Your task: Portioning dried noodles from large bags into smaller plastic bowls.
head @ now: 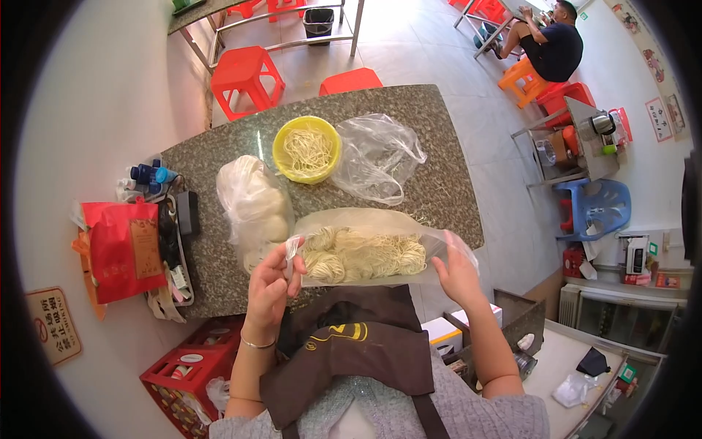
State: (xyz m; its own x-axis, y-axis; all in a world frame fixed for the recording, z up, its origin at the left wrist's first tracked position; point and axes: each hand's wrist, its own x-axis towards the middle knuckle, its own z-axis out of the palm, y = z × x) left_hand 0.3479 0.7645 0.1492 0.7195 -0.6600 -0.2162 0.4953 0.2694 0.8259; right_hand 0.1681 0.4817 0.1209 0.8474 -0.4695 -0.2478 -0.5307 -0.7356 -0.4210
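A clear plastic bag (362, 217) of noodles lies at the near edge of the granite table, its mouth spread toward me. Inside it, bundles of pale noodles (364, 255) are packed side by side. My left hand (271, 282) pinches the bag's left corner between its fingers. My right hand (458, 274) is at the bag's right end, its thumb apart and its fingers partly hidden behind the film. Left of the noodles stands another plastic bag (255, 197) with pale rounded contents. Beyond sits a yellow basin (282, 159) holding loose noodles (308, 149).
A crumpled plastic carrier bag (378, 159) lies beside the basin on the granite table (439, 126). A red bag (123, 252) and bottles (145, 175) crowd the left edge. Red stools (244, 77) stand beyond. A seated person (554, 44) is at the far right.
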